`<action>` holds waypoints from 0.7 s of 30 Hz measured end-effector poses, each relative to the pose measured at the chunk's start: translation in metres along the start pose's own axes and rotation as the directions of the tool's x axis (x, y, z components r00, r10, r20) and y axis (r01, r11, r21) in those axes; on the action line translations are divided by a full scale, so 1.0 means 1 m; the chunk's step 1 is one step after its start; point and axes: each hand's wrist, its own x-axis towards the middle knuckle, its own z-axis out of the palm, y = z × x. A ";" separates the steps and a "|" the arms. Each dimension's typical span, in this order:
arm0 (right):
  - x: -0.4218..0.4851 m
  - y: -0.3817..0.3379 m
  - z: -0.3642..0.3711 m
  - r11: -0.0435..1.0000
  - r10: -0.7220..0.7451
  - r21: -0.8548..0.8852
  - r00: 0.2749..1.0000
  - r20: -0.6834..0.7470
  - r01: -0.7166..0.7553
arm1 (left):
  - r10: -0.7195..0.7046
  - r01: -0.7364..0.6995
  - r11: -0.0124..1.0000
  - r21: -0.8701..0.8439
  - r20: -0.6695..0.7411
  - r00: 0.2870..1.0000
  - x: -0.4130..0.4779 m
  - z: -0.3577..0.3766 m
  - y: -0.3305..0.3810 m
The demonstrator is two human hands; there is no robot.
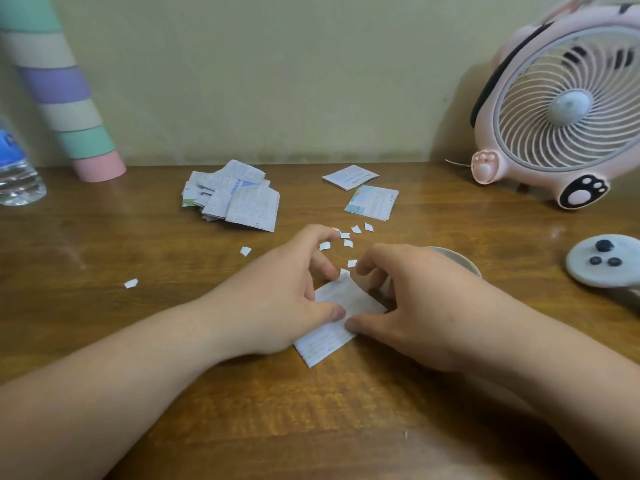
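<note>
Wood tabletop (104, 233) bears folded paper (325, 341); beige wall (277, 71) behind.

The wooden table (104, 237) carries a folded printed sheet (332, 337) at the front, with paper scraps (348, 242) just beyond it. Further back are a pile of folded sheets (239, 199), a water bottle (17, 174), a pink fan (561, 109) and, half hidden, perhaps a cup (457, 258).

What I can't make out from here

The left hand (277, 292) and right hand (415, 299) cover both sides of the folded paper (334, 332), and its print is too small for me to read. Only a pale round rim (453, 255) shows just behind the right hand. The water bottle (17, 174) is cut by the left edge, the fan (561, 109) and grey round disc (602, 268) by the right, and the striped tube (59, 84) by the top.
</note>
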 end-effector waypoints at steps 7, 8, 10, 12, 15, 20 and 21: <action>0.000 0.003 -0.001 0.999 -0.015 0.049 1.000 0.018 0.014 | -0.002 -0.002 0.978 -0.207 -0.023 1.000 0.002 -0.002 -0.002; 0.001 0.003 -0.001 0.998 -0.014 0.059 1.000 0.019 0.013 | 0.000 -0.004 0.972 -0.234 -0.021 1.000 0.003 -0.003 -0.002; 0.001 0.005 0.000 0.997 -0.016 0.078 1.000 0.011 0.015 | 0.011 -0.015 0.958 -0.287 -0.015 1.000 0.004 -0.004 -0.005; 0.003 0.006 0.002 0.995 -0.006 0.100 1.000 0.002 0.006 | 0.024 -0.028 0.948 -0.316 -0.014 1.000 0.004 -0.005 -0.007; 0.005 0.008 0.007 0.990 -0.007 0.140 0.999 -0.036 0.012 | 0.051 -0.051 0.920 -0.389 -0.010 0.999 0.004 0.001 -0.008; 0.009 0.016 0.007 0.897 -0.009 0.439 0.996 -0.087 0.046 | 0.033 -0.051 0.791 -0.610 -0.042 0.999 0.003 0.004 -0.006; 0.010 0.018 0.006 0.835 0.004 0.550 0.998 -0.061 0.030 | 0.027 -0.051 0.747 -0.663 -0.047 0.999 0.003 0.003 -0.005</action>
